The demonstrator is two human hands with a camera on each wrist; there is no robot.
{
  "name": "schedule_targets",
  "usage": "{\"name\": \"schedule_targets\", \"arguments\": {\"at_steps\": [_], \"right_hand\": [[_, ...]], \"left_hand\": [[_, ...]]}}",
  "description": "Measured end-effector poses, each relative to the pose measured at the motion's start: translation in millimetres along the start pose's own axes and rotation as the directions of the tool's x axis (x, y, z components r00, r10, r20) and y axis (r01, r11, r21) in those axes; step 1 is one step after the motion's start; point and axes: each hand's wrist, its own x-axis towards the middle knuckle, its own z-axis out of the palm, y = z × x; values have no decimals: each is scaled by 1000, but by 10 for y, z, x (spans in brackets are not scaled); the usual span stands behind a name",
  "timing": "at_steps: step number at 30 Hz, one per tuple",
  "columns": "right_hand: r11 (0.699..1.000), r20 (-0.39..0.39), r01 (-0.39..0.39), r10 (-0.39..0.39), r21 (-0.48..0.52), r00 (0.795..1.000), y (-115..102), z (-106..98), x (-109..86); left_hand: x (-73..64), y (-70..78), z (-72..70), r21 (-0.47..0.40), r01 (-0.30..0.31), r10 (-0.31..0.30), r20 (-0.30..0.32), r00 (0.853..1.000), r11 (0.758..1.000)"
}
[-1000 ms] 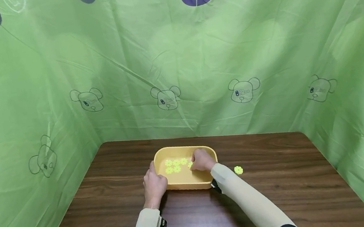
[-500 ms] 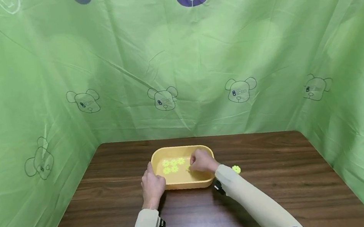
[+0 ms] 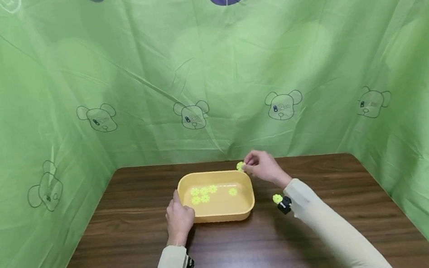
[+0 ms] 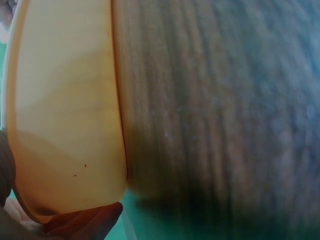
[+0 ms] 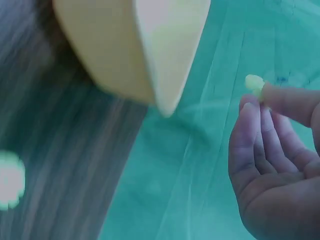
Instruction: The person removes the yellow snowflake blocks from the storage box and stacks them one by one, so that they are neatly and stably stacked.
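Note:
My left hand (image 3: 180,219) grips the left end of a shallow yellow plastic tub (image 3: 223,218). In the left wrist view its fingers (image 4: 102,222) wrap the end wall. Between thumb and fingertips, my right hand (image 3: 266,168) pinches a small yellow flower-shaped piece (image 3: 240,166) beside the tub's far right corner. The right wrist view shows this piece (image 5: 254,82) partly covered by the thumb. Inside the tub, several matching flower pieces (image 3: 204,191) lie grouped to the left, and a single flower piece (image 3: 232,192) lies apart on the right.
Another yellow flower piece (image 3: 277,198) lies on the brown wooden table (image 3: 224,261), right of the tub and overlapped by the black wrist camera (image 3: 284,205). A green patterned curtain (image 3: 222,133) encloses the table's back and sides.
My right hand has risen out of the tub, moving right and away with a flower piece pinched. The lone piece inside now shows. My left hand keeps its grip.

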Motion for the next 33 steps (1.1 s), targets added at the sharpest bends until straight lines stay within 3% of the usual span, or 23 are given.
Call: {"name": "schedule_targets", "arguments": {"at_steps": [3, 11, 19, 26, 33], "right_hand": [[998, -4, -34, 34, 53, 999, 107, -170, -35], [993, -21, -117, 117, -20, 993, 538, -351, -229], [966, 118, -256, 250, 43, 961, 916, -359, -414], [961, 231, -275, 269, -7, 935, 1028, -349, -513], [957, 239, -289, 282, -7, 929, 1068, -325, -549]], "left_hand": [[-5, 3, -2, 2, 3, -3, 9, 1000, 1000], [-15, 11, 3, 5, 3, -3, 16, 1000, 1000], [-26, 4, 7, 7, 14, -14, 13, 1000, 1000], [-35, 11, -10, 8, 19, -19, 19, 1000, 1000], [-31, 12, -23, 7, 16, -16, 26, 1000, 1000]]}}
